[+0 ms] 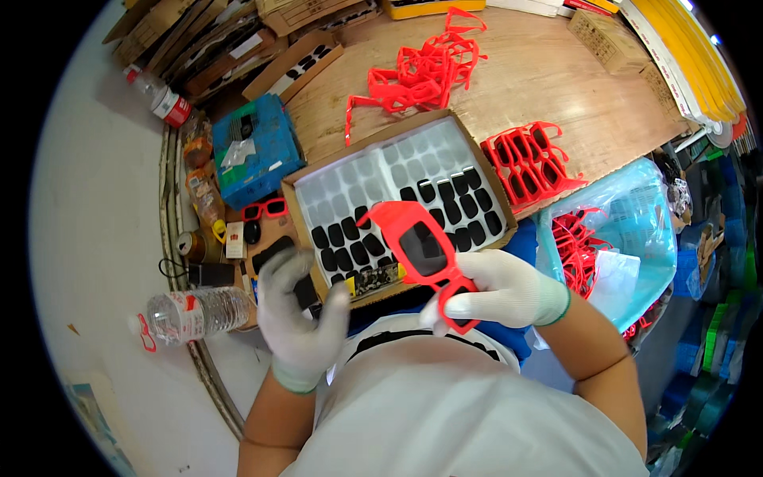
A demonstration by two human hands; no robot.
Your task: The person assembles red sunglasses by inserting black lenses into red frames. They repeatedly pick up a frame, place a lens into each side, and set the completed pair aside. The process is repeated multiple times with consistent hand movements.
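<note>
White shirt fills the bottom of the frame, and just above it the gloved right hand (509,292) grips a red glasses frame (421,250) at centre, one dark lens fitted. The gloved left hand (300,314), lower left, hangs open-fingered, holding nothing, just below the lens tray (310,195) with its black lenses (449,203).

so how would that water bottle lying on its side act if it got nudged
The water bottle lies on its side near the table edge, so it would probably roll. It is round, clear plastic and looks partly empty, so it is likely light and may dent when squeezed. The left hand is nearest to it.
</note>
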